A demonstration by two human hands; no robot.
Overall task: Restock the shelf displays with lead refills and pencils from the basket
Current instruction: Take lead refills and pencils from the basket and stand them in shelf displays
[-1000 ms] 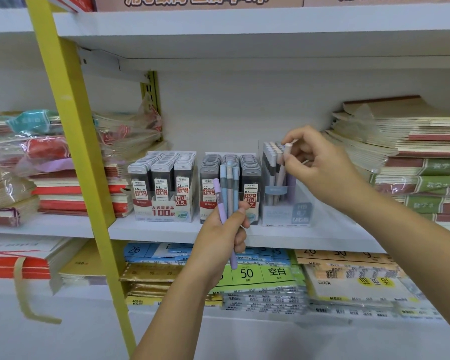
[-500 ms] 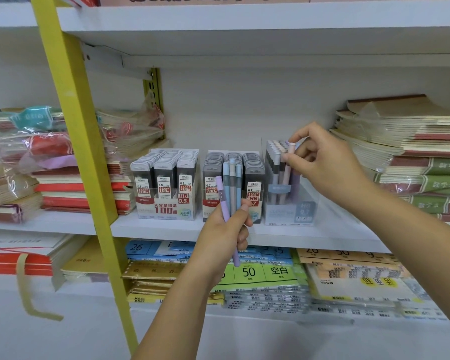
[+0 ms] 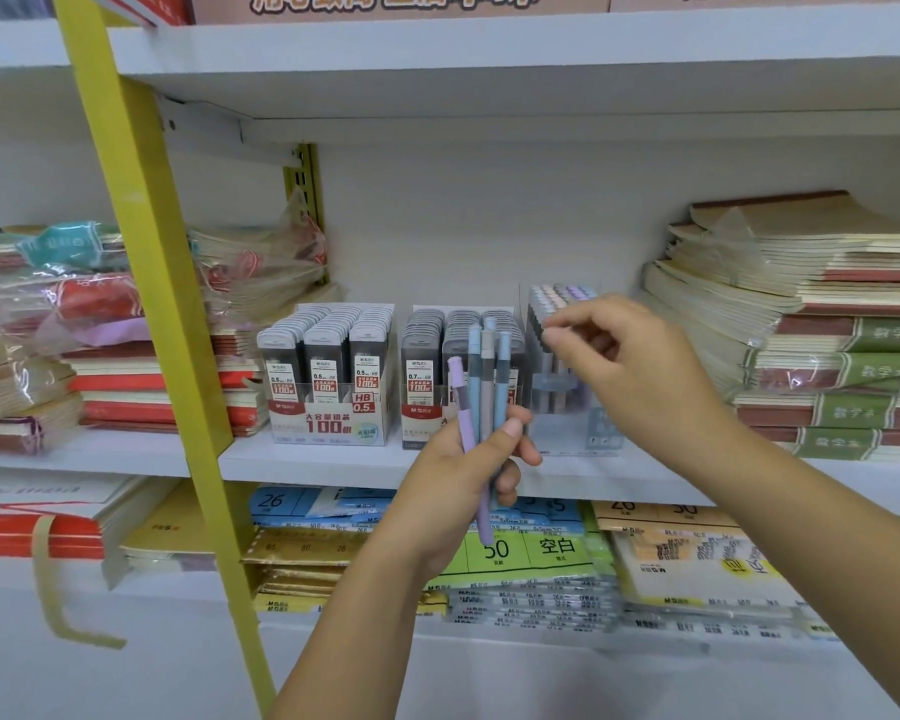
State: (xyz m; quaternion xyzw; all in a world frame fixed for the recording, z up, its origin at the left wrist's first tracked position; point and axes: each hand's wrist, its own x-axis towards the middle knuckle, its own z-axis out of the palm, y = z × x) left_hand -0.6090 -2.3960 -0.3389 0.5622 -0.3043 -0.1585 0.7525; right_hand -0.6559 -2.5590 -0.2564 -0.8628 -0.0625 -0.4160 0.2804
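My left hand grips a bunch of several pastel mechanical pencils, purple, blue and pinkish, upright in front of the shelf. A clear pencil display box stands on the white shelf, packed with pastel-capped pencils. My right hand hovers just in front of the box's top, fingers curled with thumb and forefinger close together and nothing visible between them. Left of the box stand two lead refill displays, one marked 0.5 and one marked 0.7. No basket is in view.
A slanted yellow post crosses the left side in front of the shelf. Notebook stacks fill the shelf's right end and wrapped notebooks its left. Paper packs lie on the shelf below.
My right hand has let go of the pencil it was pushing into the clear box and drawn back slightly. My left hand has shifted a little right with its pencils.
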